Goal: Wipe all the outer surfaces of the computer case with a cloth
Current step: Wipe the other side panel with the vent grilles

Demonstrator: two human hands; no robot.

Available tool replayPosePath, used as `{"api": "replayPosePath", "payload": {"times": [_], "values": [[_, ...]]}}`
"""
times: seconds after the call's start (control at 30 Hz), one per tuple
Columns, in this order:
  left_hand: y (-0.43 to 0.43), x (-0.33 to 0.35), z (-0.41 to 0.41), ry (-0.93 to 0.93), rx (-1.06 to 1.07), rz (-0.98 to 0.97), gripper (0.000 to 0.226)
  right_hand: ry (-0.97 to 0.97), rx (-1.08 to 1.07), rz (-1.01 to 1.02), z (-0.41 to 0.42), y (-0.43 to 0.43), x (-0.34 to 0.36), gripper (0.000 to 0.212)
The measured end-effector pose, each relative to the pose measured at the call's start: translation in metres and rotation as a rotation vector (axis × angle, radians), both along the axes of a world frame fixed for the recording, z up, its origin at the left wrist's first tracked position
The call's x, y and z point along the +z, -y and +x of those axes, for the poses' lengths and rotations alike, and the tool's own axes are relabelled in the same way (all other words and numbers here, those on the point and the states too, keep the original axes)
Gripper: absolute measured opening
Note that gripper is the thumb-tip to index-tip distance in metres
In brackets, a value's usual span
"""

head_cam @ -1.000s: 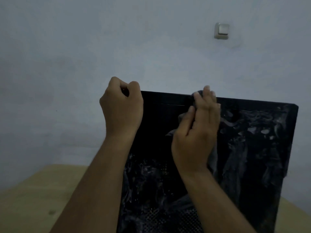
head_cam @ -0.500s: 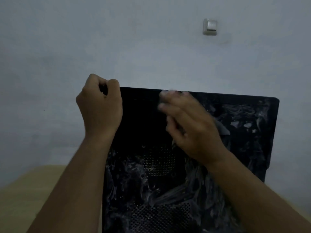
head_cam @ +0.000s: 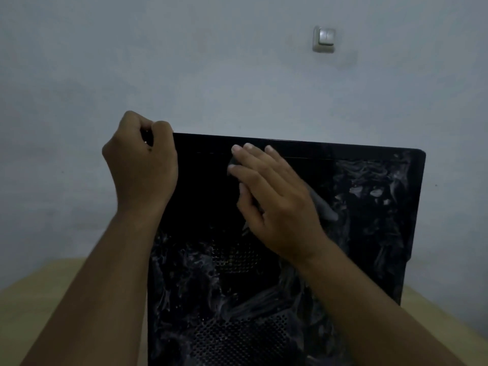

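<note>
Right hand (head_cam: 274, 196): fingers straight and spread, pressed flat on grey cloth (head_cam: 323, 204), which is mostly hidden under the palm. Left hand (head_cam: 142, 159): curled tight around top-left corner of black computer case (head_cam: 369, 233), fingertips out of sight behind it. Case upright on wooden table (head_cam: 66, 286), smeared vented side panel facing camera, top edge running left-right. Bottom cut off by the frame, so long axis unclear. Dim light. Light switch (head_cam: 324, 39) on the wall above.

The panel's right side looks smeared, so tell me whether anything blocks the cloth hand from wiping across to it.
Nothing visible does. The right hand presses the cloth flat on the computer case, and the streaked area to its right lies bare. The left hand grips the top left corner, out of that path.
</note>
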State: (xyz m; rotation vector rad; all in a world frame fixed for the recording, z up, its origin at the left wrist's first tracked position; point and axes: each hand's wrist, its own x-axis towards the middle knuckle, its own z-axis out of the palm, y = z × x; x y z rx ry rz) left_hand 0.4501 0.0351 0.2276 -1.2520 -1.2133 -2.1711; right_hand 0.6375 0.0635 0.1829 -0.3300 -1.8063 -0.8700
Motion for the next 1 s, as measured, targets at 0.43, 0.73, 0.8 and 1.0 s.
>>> {"api": "replayPosePath", "payload": {"times": [0.43,0.73,0.8,1.0], "values": [[-0.002,-0.002,0.01,-0.22,0.258,-0.053,0.023,-0.675,-0.024,-0.122,0.013,-0.011,-0.011,0.033],[-0.009,0.0,0.099,-0.68,0.175,-0.097,0.027,0.134,-0.161,0.026,0.081,-0.016,0.012,0.04],[-0.009,0.0,0.119,-0.716,0.095,-0.111,0.033,0.07,-0.131,0.006,0.088,-0.019,0.013,0.041],[-0.021,-0.008,0.149,-0.679,0.078,-0.084,0.044,-0.85,0.002,-0.177,0.082,-0.032,-0.023,0.037]]}}
